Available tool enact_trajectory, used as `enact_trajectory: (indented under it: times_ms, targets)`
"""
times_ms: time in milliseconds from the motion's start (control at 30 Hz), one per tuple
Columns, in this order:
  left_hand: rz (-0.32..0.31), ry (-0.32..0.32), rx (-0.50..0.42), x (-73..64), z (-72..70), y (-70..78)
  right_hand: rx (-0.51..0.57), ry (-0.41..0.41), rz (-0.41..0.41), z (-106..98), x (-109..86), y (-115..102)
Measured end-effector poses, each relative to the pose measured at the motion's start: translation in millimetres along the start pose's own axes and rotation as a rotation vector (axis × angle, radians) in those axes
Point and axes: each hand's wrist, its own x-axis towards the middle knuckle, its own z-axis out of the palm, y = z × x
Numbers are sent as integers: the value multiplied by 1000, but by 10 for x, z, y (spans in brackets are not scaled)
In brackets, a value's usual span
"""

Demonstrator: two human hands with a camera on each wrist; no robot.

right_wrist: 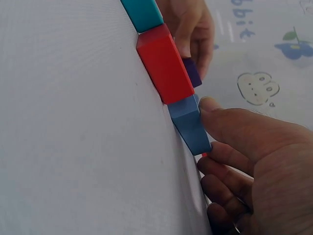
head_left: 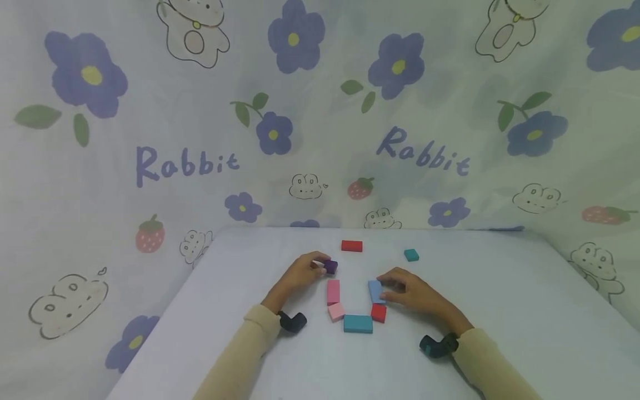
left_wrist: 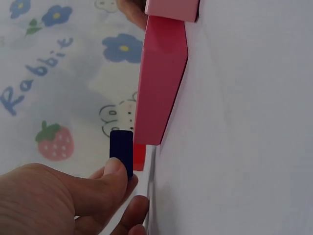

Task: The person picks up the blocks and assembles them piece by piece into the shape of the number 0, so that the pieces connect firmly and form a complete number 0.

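Observation:
My left hand pinches a small dark purple block between thumb and fingers, just beyond the far end of a pink block. In the left wrist view the purple block looks dark blue. On the other side, my right hand holds a light blue block by its ends, thumb near and index finger far. That block's near end meets a red block. A teal block and a light pink block join the pieces into a U shape.
Farther back on the white table lie a red block and a small green-teal block. Behind the table hangs a patterned cloth. Each wrist wears a black device, one being the left wrist device.

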Motion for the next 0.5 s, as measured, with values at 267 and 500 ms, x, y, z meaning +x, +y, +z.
enact_trajectory:
  times_ms: [267, 500]
  targets:
    - [-32, -14, -19, -23, 98, -7, 12, -13, 8, 3, -7, 2]
    - [-19, -15, -25, 4, 101, 12, 5, -3, -9, -19, -7, -19]
